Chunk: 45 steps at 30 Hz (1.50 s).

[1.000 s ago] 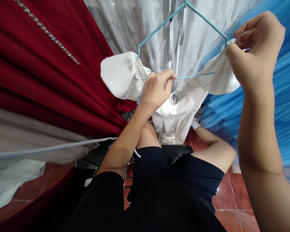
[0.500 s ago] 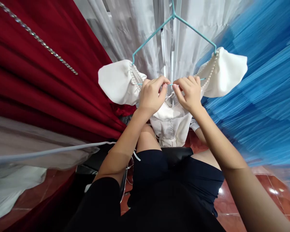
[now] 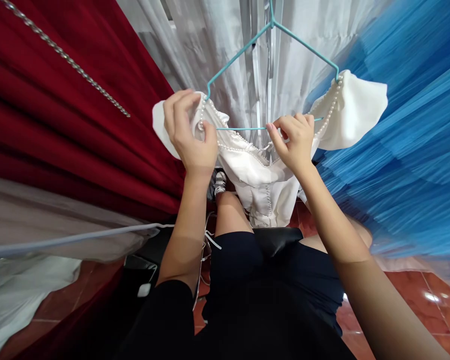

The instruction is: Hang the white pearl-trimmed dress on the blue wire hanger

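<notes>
One white dress (image 3: 247,167) is hanging on one turquoise hanger (image 3: 305,45) before the person's lap, its two sleeves (image 3: 363,110) flaring sideways. The right hand (image 3: 275,131) is pinching the hanger's bottom bar; the left hand (image 3: 203,107) is curling over one sleeve, partly hiding it, its grip unclear. The hanger's top is running out of frame; the dress's lower end is hard to make out.

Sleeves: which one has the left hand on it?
The left sleeve, beside the red cloth; the left hand touches it. The right sleeve, beside blue fabric, is clear of that hand.
</notes>
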Tool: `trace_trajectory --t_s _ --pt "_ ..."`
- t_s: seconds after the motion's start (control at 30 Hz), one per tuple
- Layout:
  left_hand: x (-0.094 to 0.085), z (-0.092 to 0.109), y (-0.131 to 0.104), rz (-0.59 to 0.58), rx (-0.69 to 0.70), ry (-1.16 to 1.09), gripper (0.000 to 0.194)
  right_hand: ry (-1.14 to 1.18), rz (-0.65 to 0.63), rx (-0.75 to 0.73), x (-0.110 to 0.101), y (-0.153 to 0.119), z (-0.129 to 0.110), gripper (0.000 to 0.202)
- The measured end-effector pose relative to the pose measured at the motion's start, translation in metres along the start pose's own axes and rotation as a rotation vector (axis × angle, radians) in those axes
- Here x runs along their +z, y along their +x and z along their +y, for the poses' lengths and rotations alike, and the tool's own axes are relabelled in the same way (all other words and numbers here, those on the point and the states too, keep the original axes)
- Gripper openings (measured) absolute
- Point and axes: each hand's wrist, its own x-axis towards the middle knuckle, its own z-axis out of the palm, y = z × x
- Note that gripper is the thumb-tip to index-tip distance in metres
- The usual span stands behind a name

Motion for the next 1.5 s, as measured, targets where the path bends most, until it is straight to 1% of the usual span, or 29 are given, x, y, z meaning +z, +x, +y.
trace_trajectory --t_s 0.1,0.3,0.4,0.5,0.57,0.63,0.7,0.77,0.8,0.87,0.93,1.0,1.07,1.1,1.13,1.2,1.23,1.27,1.33,1.37,1.4,1.43,1.5 --pt "-0.001 -0.004 0.010 -0.069 -0.051 -0.009 0.032 -0.019 0.003 0.013 -0.001 -0.001 -0.003 0.053" --pt "-0.004 -0.007 0.025 -0.188 -0.130 -0.103 0.017 -0.023 -0.009 0.015 -0.004 0.000 -0.001 0.054" --pt "-0.008 -0.009 0.031 -0.204 -0.147 -0.061 0.023 -0.020 -0.012 0.013 -0.005 0.000 0.001 0.055" --pt "-0.013 -0.015 0.037 -0.154 -0.143 -0.044 0.027 -0.015 -0.008 0.004 -0.005 0.000 0.002 0.055" --pt "-0.016 -0.021 0.040 -0.083 -0.161 -0.087 0.026 -0.016 -0.003 0.003 -0.006 0.000 0.002 0.055" --pt "-0.016 -0.029 0.042 0.016 -0.176 -0.160 0.024 -0.011 -0.014 -0.001 -0.008 0.001 0.002 0.055" --pt "-0.016 -0.040 0.040 0.143 -0.194 -0.261 0.024 0.001 -0.033 -0.004 -0.011 0.002 0.001 0.056" --pt "-0.014 -0.053 0.034 0.235 -0.231 -0.347 0.025 0.014 -0.044 0.000 -0.012 0.002 -0.002 0.056" --pt "-0.013 -0.060 0.030 0.262 -0.249 -0.373 0.025 0.022 -0.044 0.004 -0.012 0.002 -0.003 0.056" --pt "-0.009 -0.071 0.018 0.251 -0.264 -0.374 0.020 0.051 -0.044 0.004 -0.010 0.002 -0.007 0.056" --pt "-0.005 -0.075 0.005 0.211 -0.277 -0.356 0.017 0.094 -0.049 -0.005 -0.007 0.002 -0.011 0.056" --pt "-0.001 -0.070 -0.007 0.141 -0.297 -0.354 0.017 0.130 -0.052 -0.001 -0.004 0.002 -0.014 0.055" --pt "0.000 -0.055 -0.018 0.048 -0.299 -0.314 0.018 0.144 -0.058 0.018 -0.002 0.002 -0.016 0.054" --pt "-0.001 -0.046 -0.022 -0.018 -0.268 -0.276 0.018 0.145 -0.064 0.030 -0.002 0.003 -0.016 0.054" --pt "-0.003 -0.035 -0.026 -0.086 -0.212 -0.227 0.017 0.145 -0.071 0.039 -0.003 0.003 -0.017 0.054" --pt "-0.010 -0.011 -0.029 -0.216 -0.056 -0.161 0.018 0.145 -0.081 0.048 -0.004 0.003 -0.017 0.055" --pt "-0.014 0.001 -0.029 -0.253 0.026 -0.155 0.018 0.145 -0.083 0.050 -0.005 0.003 -0.017 0.055" --pt "-0.017 0.012 -0.026 -0.258 0.099 -0.164 0.018 0.145 -0.082 0.051 -0.005 0.003 -0.016 0.054" --pt "-0.019 0.032 -0.016 -0.195 0.187 -0.201 0.014 0.142 -0.079 0.051 -0.005 0.003 -0.016 0.054" --pt "-0.018 0.040 -0.010 -0.169 0.195 -0.218 0.012 0.138 -0.079 0.051 -0.005 0.003 -0.015 0.053" --pt "-0.016 0.045 -0.004 -0.170 0.184 -0.223 0.013 0.134 -0.080 0.049 -0.005 0.003 -0.015 0.053" --pt "-0.012 0.049 0.001 -0.204 0.156 -0.213 0.014 0.128 -0.080 0.045 -0.005 0.002 -0.015 0.053" --pt "-0.001 0.051 0.005 -0.333 0.077 -0.150 0.013 0.112 -0.081 0.034 -0.006 0.000 -0.016 0.051"
